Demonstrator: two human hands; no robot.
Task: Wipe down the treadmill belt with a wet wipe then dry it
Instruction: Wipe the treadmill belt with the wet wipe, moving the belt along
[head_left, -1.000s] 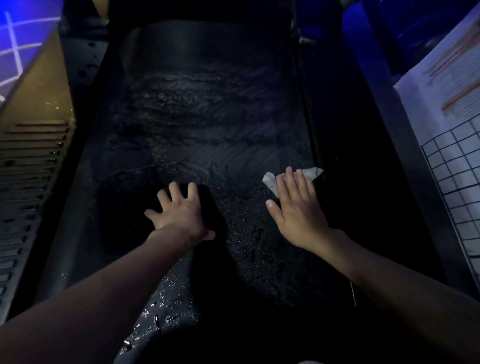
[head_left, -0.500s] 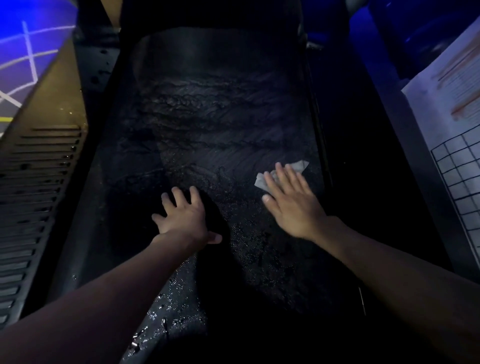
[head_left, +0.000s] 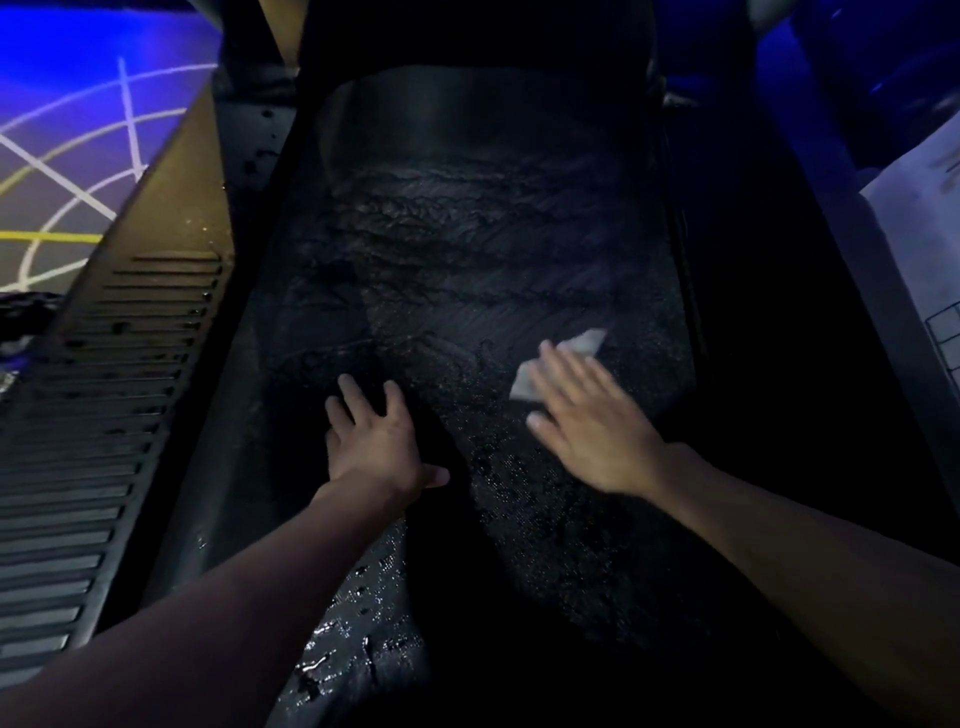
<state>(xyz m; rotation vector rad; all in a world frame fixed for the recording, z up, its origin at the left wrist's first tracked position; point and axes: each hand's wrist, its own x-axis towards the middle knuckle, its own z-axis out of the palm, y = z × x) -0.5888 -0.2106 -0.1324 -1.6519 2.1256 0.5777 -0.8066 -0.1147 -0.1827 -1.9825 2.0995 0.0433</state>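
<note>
The black treadmill belt (head_left: 467, 249) runs up the middle of the view, streaked with wet marks and droplets. My right hand (head_left: 592, 421) lies flat with straight fingers on a small white wipe (head_left: 584, 343), pressing it onto the belt right of centre; the wipe's corners stick out past my fingertips. My left hand (head_left: 374, 441) rests flat on the belt to the left, fingers spread, holding nothing.
A grey ribbed side rail (head_left: 104, 415) borders the belt on the left, with a blue floor with white lines (head_left: 78, 130) beyond it. A dark rail lies on the right, and a white printed sheet with a grid (head_left: 930, 228) at the far right edge.
My right hand has slid the wipe leftward and slightly up the belt, away from the right rail. My left hand has stayed planted in about the same spot.
</note>
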